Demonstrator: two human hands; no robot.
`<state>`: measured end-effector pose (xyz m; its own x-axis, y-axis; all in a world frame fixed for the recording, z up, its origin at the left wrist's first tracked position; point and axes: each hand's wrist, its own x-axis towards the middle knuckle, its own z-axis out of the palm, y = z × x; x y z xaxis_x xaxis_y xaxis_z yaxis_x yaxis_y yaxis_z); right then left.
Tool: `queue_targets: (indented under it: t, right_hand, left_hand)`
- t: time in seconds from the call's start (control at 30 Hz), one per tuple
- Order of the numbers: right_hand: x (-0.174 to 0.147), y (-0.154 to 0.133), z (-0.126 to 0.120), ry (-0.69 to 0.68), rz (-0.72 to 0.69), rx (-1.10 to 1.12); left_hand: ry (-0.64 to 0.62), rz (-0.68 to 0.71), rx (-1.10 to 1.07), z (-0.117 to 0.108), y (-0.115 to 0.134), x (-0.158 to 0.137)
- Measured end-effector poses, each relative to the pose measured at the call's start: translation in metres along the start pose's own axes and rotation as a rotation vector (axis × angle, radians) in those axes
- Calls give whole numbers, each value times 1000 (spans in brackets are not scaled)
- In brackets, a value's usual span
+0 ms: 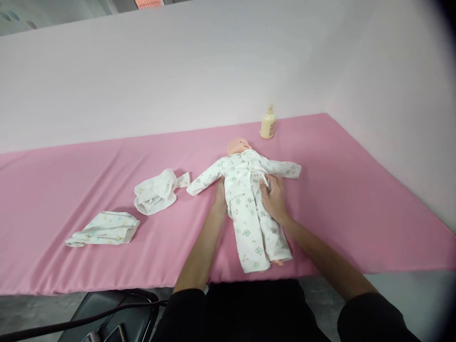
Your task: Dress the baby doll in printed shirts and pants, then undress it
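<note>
A baby doll lies on its back on the pink sheet, its head away from me. It wears a white printed shirt with long sleeves and matching trousers. My right hand is at the shirt's lower edge on the right, fingers curled on a fold of its fabric. Against the doll's left-hand side rests my left hand, its fingers mostly hidden by the shirt. The shirt's front overlaps near the chest, and one foot shows below the trousers.
A pump bottle of pale yellow liquid stands behind the doll, near the wall. To the left lie a white cloth bonnet-like piece and a folded printed cloth. Below the pink sheet's front edge is a black chair with phone-like items.
</note>
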<state>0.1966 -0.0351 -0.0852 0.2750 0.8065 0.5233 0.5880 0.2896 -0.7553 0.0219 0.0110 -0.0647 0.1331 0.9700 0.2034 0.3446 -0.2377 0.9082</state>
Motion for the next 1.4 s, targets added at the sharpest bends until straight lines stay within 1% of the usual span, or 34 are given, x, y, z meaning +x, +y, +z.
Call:
queue_targets:
  t: [0.07, 0.13, 0.17, 0.23, 0.33, 0.43, 0.5, 0.57, 0.63, 0.7, 0.8, 0.9, 0.97, 1.03, 1.1, 1.2, 1.27, 1.3, 1.4]
  right_hand:
    - [0, 0, 0, 19, -28, 1]
    - [0, 1, 0, 27, -66, -10]
    - [0, 0, -1, 28, -86, -20]
    - [2, -1, -3, 37, -128, -46]
    - [7, -6, -8, 31, -208, -87]
    - [15, -14, -15, 15, -278, -139]
    - [19, -19, -20, -4, -329, -167]
    - [18, -23, -25, -40, -402, -190]
    - [14, -24, -29, -75, -477, -222]
    - [6, -23, -32, -115, -545, -270]
    - [-7, -19, -37, -233, -662, -358]
    - [-14, -13, -42, -319, -753, -443]
    - [-16, -11, -44, -323, -768, -446]
    - [-16, -11, -46, -301, -765, -396]
    - [-15, -13, -48, -248, -743, -339]
    - [-14, -16, -48, -158, -687, -293]
    - [-14, -17, -47, -152, -681, -273]
    - [-14, -17, -46, -166, -692, -257]
    - [-14, -14, -42, -236, -743, -183]
  left_hand:
    - [55, -97, -75, -2, 4, -16]
    - [135, -164, -79, -5, 11, -33]
    - [162, -173, -36, -7, 15, -41]
    - [172, -152, 135, -9, 22, -54]
    - [172, -33, 465, -12, 30, -60]
    - [186, 196, 744, -13, 36, -57]
    - [153, 319, 872, -13, 38, -53]
    - [95, 386, 941, -13, 38, -50]
    - [76, 424, 967, -14, 37, -49]
    - [106, 459, 947, -16, 35, -51]
    - [142, 517, 882, -21, 33, -60]
    - [95, 579, 913, -25, 32, -71]
    - [64, 608, 954, -24, 32, -77]
    - [64, 618, 967, -22, 34, -80]
    - [90, 608, 943, -18, 36, -80]
    - [163, 589, 865, -14, 40, -77]
    - [177, 589, 848, -13, 42, -75]
    - [152, 602, 864, -12, 43, -74]
    - [8, 662, 945, -13, 43, -73]
